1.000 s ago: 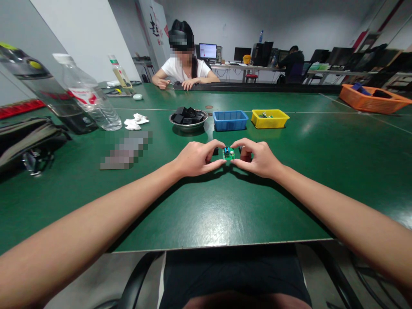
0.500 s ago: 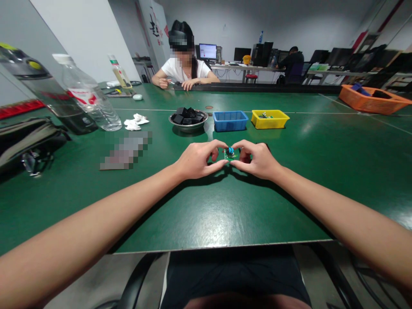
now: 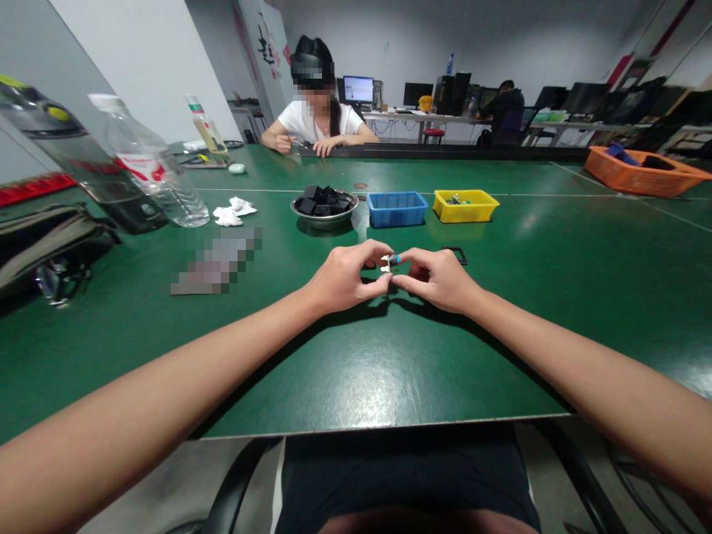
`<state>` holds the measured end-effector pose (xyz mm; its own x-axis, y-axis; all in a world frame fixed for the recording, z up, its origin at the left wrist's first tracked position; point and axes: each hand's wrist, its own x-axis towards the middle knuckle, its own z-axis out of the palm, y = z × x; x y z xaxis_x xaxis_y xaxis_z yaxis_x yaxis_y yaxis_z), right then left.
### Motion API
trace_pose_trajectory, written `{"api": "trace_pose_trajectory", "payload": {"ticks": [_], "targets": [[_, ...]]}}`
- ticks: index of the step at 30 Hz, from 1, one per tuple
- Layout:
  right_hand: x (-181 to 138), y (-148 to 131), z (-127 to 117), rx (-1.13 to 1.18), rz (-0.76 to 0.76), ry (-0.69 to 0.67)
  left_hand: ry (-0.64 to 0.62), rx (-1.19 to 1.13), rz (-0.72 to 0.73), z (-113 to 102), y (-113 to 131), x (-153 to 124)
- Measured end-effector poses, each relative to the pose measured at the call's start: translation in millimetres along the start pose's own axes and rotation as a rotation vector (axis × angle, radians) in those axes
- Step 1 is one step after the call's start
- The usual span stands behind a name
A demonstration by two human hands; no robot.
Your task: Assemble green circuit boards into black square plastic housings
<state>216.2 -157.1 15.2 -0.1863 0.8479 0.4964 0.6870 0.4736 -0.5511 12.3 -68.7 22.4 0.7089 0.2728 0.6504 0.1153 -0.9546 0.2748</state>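
Note:
My left hand [image 3: 345, 278] and my right hand [image 3: 437, 278] meet over the green table [image 3: 361, 371], both pinched on a small circuit board [image 3: 388, 262] with a blue part on it. The board is tipped on edge, so only its thin side and white pins show between my fingertips. A small black square frame [image 3: 455, 254] lies flat on the table just behind my right hand.
Behind my hands stand a metal bowl of black parts [image 3: 324, 204], a blue bin [image 3: 397, 208] and a yellow bin [image 3: 466, 205]. Water bottles [image 3: 153, 167] and a dark bag [image 3: 44, 248] sit at the left, an orange basket [image 3: 645, 170] far right. A person [image 3: 317, 111] works across the table.
The board has been turned from lying flat, green face up, to standing on edge between my fingers. My right hand shifted a little left, uncovering the black frame behind it.

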Motion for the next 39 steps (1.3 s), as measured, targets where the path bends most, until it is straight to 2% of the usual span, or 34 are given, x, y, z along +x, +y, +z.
{"api": "trace_pose_trajectory", "payload": {"ticks": [8,17,30,39], "targets": [[-2,-2,6,0.201,0.162,0.048,0.001,0.088,0.138,-3,-6,2],[-1,-2,10,0.527,0.263,-0.091,-0.033,0.120,0.207,-3,-8,0],[2,1,9,0.610,0.295,-0.143,-0.010,0.172,0.311,-2,-10,1],[2,3,10,0.671,0.298,-0.104,-0.007,0.147,0.259,-5,-12,3]]}}
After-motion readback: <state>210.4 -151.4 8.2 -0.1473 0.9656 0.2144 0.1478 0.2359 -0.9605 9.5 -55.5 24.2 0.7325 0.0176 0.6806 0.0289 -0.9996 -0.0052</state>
